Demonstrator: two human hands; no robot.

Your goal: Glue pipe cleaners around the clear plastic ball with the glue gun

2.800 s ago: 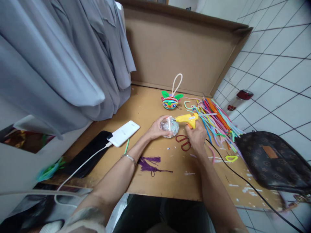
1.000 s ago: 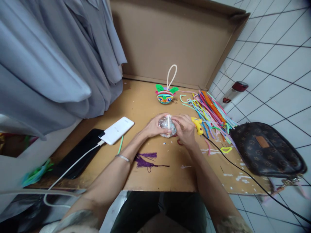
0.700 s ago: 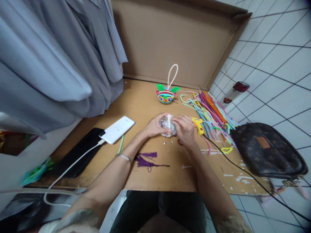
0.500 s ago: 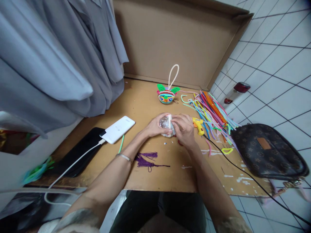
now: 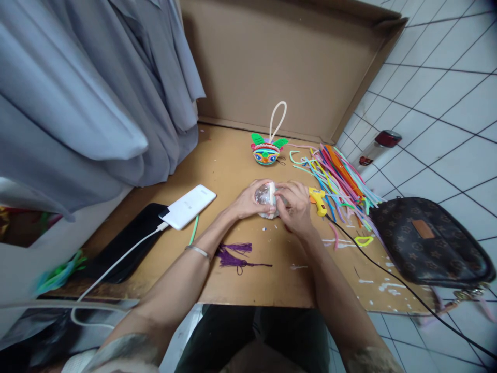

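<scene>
Cardboard tabletop (image 5: pixel 233 166) with pipe cleaners (image 5: pixel 337 178), glue gun (image 5: pixel 317 198), tassel (image 5: pixel 233 256)

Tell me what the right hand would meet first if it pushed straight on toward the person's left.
Probably the clear ball that the right hand already grips; beyond it, the left hand.

Your item: one glittery silver ball (image 5: pixel 264 196), round, with a pale pipe-cleaner strip (image 5: pixel 272 192) running upright over its top, resting low over the cardboard worktop's middle, partly hidden by fingers.
</scene>
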